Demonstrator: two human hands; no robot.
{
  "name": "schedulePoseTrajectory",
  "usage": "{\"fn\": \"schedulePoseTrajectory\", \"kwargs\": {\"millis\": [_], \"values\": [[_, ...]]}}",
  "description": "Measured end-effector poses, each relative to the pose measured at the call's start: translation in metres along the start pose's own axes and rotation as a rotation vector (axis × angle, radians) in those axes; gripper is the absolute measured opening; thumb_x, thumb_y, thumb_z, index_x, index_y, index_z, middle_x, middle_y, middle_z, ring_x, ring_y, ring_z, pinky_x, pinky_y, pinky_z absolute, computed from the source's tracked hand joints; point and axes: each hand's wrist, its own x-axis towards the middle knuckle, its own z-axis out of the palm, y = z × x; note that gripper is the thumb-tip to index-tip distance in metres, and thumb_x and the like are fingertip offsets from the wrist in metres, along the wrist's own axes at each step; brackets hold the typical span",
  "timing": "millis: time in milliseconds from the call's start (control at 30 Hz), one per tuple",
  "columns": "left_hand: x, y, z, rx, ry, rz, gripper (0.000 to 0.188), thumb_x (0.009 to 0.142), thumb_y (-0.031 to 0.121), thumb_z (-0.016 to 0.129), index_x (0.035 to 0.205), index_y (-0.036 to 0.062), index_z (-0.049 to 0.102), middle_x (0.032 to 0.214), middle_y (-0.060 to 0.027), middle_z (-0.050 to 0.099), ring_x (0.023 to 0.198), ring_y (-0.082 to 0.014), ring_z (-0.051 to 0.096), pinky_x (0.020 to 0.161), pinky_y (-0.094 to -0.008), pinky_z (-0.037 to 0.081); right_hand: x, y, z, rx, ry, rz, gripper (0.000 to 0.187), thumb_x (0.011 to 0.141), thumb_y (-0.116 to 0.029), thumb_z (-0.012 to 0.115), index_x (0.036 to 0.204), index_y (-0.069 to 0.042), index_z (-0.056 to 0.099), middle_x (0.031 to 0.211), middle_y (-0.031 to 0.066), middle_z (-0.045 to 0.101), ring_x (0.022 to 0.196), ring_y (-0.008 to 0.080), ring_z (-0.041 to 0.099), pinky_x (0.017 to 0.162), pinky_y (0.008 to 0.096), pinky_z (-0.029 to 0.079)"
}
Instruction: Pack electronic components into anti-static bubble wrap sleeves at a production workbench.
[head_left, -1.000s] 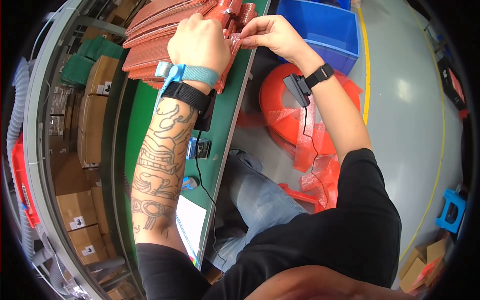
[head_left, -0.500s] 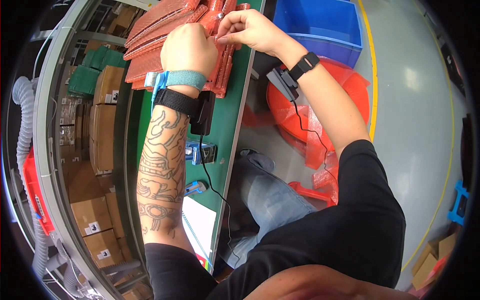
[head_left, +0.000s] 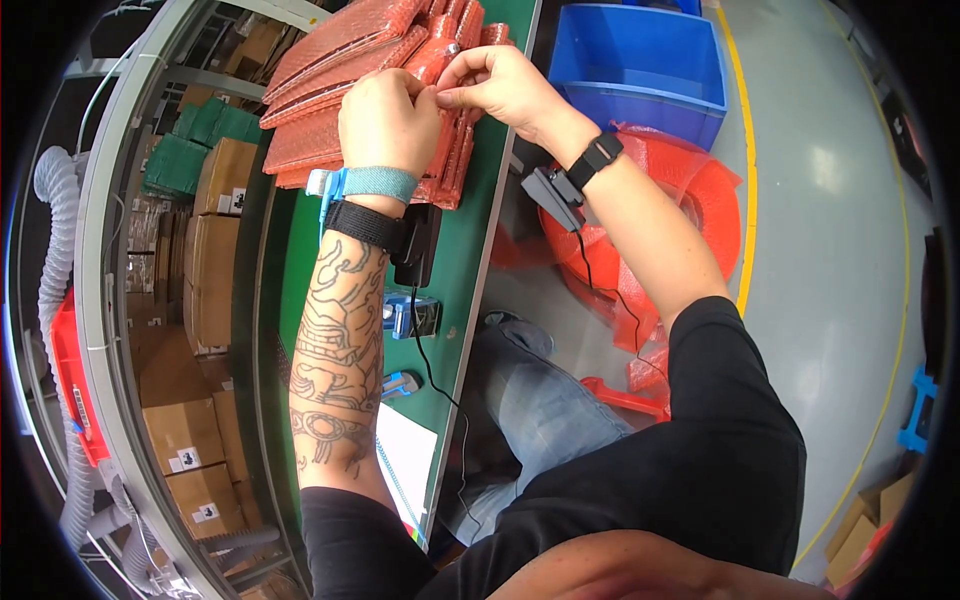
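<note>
A stack of red bubble-wrap bags (head_left: pixel 335 75) lies at the far end of the green workbench (head_left: pixel 455 262). Over it, my left hand (head_left: pixel 388 122) is closed with its knuckles up, most of its fingertips hidden. My right hand (head_left: pixel 505 95) pinches thumb against forefinger close beside it. Between and just beyond the two hands is a red bubble-wrap bag (head_left: pixel 436 62), which both seem to grip by its near edge. A small shiny spot shows on that bag; what it is I cannot tell.
A blue box cutter (head_left: pixel 403 383), a blue-and-black box (head_left: pixel 412 314) and a white notebook (head_left: pixel 408 455) lie nearer on the bench. Right of it stand a blue bin (head_left: pixel 640 100) and a red bubble-wrap roll (head_left: pixel 690 220). Cartons (head_left: pixel 215 260) fill shelves at left.
Both hands and the bags appear slightly lower and farther right in the picture, as does the bench. The hands stay close together in the same pinching pose.
</note>
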Motion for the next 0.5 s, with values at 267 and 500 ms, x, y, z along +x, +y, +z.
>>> {"fn": "schedulePoseTrajectory", "kwargs": {"millis": [267,500], "values": [[-0.017,0.012,0.008,0.192,0.221,0.208,0.010,0.076,0.011,0.070,0.071,0.0017,0.068,0.079,-0.0148,0.064,0.083,-0.0332,0.064,0.075,-0.0448,0.054,-0.010,0.002,0.009,0.249,0.089,0.247,0.015,0.089,-0.011,0.074,0.098,-0.007,0.063,0.089,0.0025,0.068,0.078,0.0129,0.067,0.067,0.0289,0.057],[-0.031,0.016,0.013,0.270,0.150,0.297,0.004,0.073,0.009,0.067,0.074,0.0049,0.068,0.086,-0.0113,0.063,0.090,-0.0296,0.060,0.073,-0.0424,0.052,-0.016,0.009,0.013,0.511,0.153,0.327,0.012,0.088,-0.009,0.074,0.093,-0.005,0.063,0.090,0.0076,0.070,0.077,0.0188,0.070,0.066,0.0322,0.059]]}}
